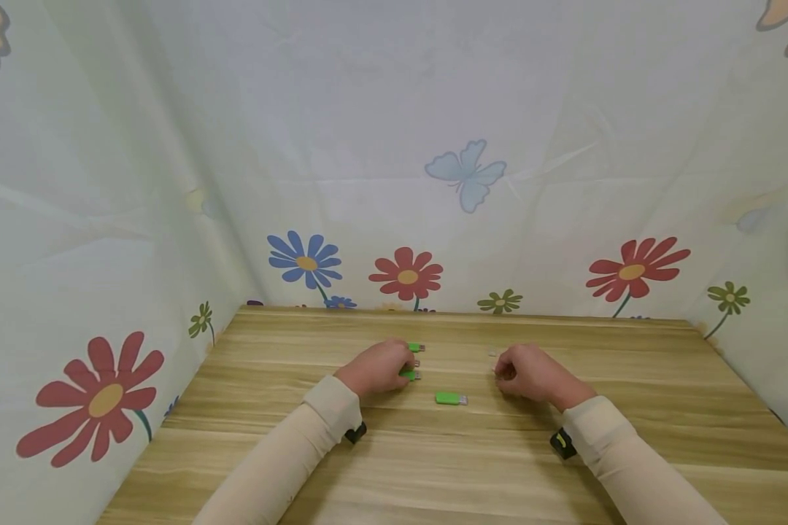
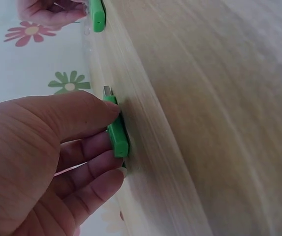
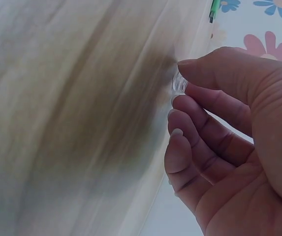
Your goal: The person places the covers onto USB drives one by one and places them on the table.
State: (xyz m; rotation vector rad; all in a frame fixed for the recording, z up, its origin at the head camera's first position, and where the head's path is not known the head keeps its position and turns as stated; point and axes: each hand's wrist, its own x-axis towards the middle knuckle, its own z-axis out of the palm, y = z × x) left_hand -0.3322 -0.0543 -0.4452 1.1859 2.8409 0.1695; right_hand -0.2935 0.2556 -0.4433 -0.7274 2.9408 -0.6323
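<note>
Thumb and fingers of my left hand pinch a green USB flash drive by its sides, low at the tabletop, its metal plug pointing out past the thumb. Two more plugs show beside that hand in the head view, one on a green flash drive; the hand covers part of them. Between the hands lies a separate green flash drive, plug to the right. My right hand pinches a small clear plastic piece, perhaps a cap, between thumb and index finger, just above the table.
A small pale piece lies on the wooden table just left of the right hand. Behind and along the sides hangs a white curtain printed with flowers and butterflies. Dark wrist devices sit at both cuffs.
</note>
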